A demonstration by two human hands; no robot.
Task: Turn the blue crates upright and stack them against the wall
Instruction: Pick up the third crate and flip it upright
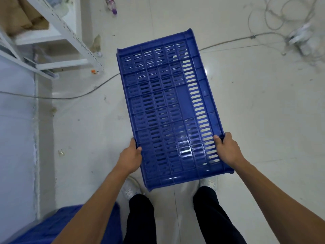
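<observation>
We hold the crate (168,110) over the floor (255,111) — left hand (131,158) and right hand (227,149) each clamped on a long side, near end.

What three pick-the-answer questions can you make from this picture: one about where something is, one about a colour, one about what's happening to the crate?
1. Where is the plastic bottle?
A. On the floor beyond the crate
B. Inside the crate
C. Under the crate

2. What colour is the crate?
A. Red
B. Blue
C. Green

3. What is happening to the crate?
A. It lies untouched
B. The left hand and right hand grip its long sides
C. One hand carries it

Answers: 1 A, it lies on tiles at the view's top; 2 B, its plastic is blue; 3 B, a hand wraps each side rim.
</observation>
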